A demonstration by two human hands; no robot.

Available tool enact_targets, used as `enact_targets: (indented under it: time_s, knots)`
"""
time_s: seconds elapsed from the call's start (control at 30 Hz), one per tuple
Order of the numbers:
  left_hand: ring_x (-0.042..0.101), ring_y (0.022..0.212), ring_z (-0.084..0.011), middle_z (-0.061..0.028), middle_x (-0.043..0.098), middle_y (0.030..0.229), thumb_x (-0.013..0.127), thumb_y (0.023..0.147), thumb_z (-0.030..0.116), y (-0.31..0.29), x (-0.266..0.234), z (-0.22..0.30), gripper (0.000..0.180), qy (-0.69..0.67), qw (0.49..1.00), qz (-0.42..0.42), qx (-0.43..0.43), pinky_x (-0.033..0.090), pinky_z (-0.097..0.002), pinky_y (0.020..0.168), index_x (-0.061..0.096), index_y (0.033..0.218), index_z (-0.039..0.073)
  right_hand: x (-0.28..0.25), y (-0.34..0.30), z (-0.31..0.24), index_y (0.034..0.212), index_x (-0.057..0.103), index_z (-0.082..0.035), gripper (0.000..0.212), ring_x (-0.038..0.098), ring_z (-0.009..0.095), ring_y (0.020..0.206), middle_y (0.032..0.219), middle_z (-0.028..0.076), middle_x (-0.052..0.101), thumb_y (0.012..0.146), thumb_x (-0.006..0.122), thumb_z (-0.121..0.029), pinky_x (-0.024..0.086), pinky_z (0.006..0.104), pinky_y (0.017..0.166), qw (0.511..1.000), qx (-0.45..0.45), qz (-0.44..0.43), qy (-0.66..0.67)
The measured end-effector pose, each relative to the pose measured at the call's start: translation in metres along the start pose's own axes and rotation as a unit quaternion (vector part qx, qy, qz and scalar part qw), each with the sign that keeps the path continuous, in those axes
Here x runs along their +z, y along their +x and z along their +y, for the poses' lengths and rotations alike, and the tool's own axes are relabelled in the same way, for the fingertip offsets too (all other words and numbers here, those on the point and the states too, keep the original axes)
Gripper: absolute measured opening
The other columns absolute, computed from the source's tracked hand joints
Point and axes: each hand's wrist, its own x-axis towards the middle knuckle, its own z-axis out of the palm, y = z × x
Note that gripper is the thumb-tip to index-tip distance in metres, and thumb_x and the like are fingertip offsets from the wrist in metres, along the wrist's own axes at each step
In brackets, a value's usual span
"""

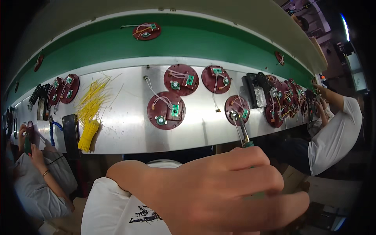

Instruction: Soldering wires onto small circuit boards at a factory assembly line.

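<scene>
My left hand (219, 188) is raised large across the lower middle, its back toward me. Its fingers bend to the right with gaps between them, and I see nothing held. Beyond them, a metal-shafted tool (243, 133) with a green handle slants up, its tip over a small maroon disc (239, 102) with a circuit board and wires. The handle passes behind my left hand; my right hand cannot be made out. Several similar parts lie farther back, among them a maroon disc (154, 105), another maroon disc (188, 88) and a third maroon disc (209, 84).
Yellow wires (89, 131) lie bundled on the metal bench (125, 137) at left, near blue-handled pliers (52, 131) and a black box (70, 135). More discs (276, 113) crowd the right. Co-workers sit at both sides: a left forearm (53, 184) and a right sleeve (337, 137).
</scene>
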Motion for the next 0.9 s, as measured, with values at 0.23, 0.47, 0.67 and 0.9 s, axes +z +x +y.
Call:
enact_targets:
  time_s: [0.23,0.47,0.67,0.9]
  knots:
    - [0.057,0.071,-0.0208,-0.0108,0.064,0.093,0.073,0.059,0.007,-0.027,-0.012,-0.014,0.049,0.012,0.999,0.028,0.025,0.046,-0.0339,0.06,0.069,0.104,-0.011,0.002,0.001,0.004,0.109,0.057,0.008,0.035,0.064,0.024,0.055,0.102,0.023,0.064,0.093,0.062,-0.023,0.052,0.0323,0.053,1.0,0.011,-0.015,-0.001]
    - [0.057,0.069,-0.0212,-0.0095,0.063,0.089,0.073,0.058,0.006,-0.049,-0.045,-0.014,0.049,0.048,0.997,-0.053,-0.03,0.045,-0.0349,0.058,0.07,0.104,-0.009,-0.008,0.014,0.025,0.109,0.057,0.009,0.036,0.062,0.023,0.055,0.103,0.024,0.063,0.092,0.06,-0.022,0.052,0.0327,0.065,0.999,-0.044,-0.006,-0.022]
    - [0.06,0.065,-0.0245,-0.0098,0.067,0.084,0.075,0.069,0.004,-0.075,-0.081,-0.036,0.031,0.176,0.98,-0.077,-0.044,0.047,-0.0388,0.057,0.074,0.1,0.002,0.002,0.019,0.014,0.11,0.057,0.01,0.034,0.061,0.022,0.054,0.104,0.024,0.063,0.093,0.056,-0.02,0.052,0.0323,0.068,0.997,-0.028,-0.061,-0.036]
    - [0.064,0.096,-0.0354,-0.0162,0.071,0.098,0.072,0.085,0.017,-0.125,-0.237,-0.047,0.021,0.73,0.606,-0.164,-0.272,0.051,-0.0472,0.088,0.075,0.098,0.002,-0.006,0.018,0.007,0.113,0.055,0.006,0.032,0.062,0.019,0.058,0.109,0.019,0.06,0.103,0.049,-0.024,0.053,0.0312,0.056,0.996,0.007,-0.086,-0.037]
